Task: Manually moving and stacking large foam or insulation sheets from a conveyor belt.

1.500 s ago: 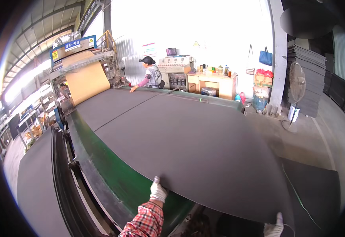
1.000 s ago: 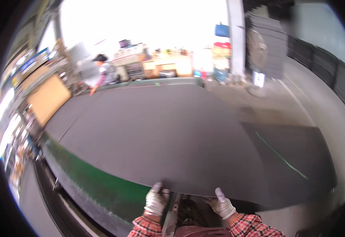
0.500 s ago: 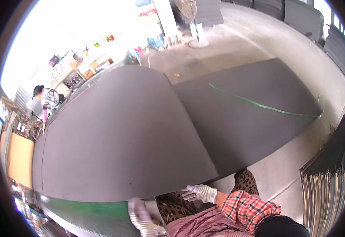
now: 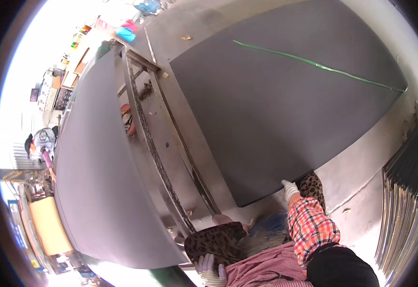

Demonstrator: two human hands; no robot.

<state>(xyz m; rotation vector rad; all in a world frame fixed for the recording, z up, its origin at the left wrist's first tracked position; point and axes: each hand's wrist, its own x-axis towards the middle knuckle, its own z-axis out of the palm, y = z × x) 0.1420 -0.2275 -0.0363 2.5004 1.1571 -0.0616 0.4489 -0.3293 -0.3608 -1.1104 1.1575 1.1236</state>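
Observation:
My right hand (image 4: 290, 190), in a white knitted glove, is closed at the near edge of a large dark grey sheet (image 4: 295, 110), fingertips on its rim and the other fingers hidden. A green strap (image 4: 314, 64) lies across that sheet. My left hand (image 4: 210, 269), gloved too, rests beside my patterned trouser leg with its fingers stretched out and holding nothing. To its left, another wide dark sheet (image 4: 103, 177) covers the work table, its right edge hanging in a curve.
A worn metal frame (image 4: 146, 134) stands between the two sheets. At the right is a tall stack of thin sheets (image 4: 405, 210). A person (image 4: 41, 143) works at the far left, near a tan panel (image 4: 48, 225). A reddish container (image 4: 128, 119) sits beneath the frame.
The view has swung right. The left sheet no longer overlaps the right one, and the metal frame shows between them. My right hand has moved forward to the right sheet's edge.

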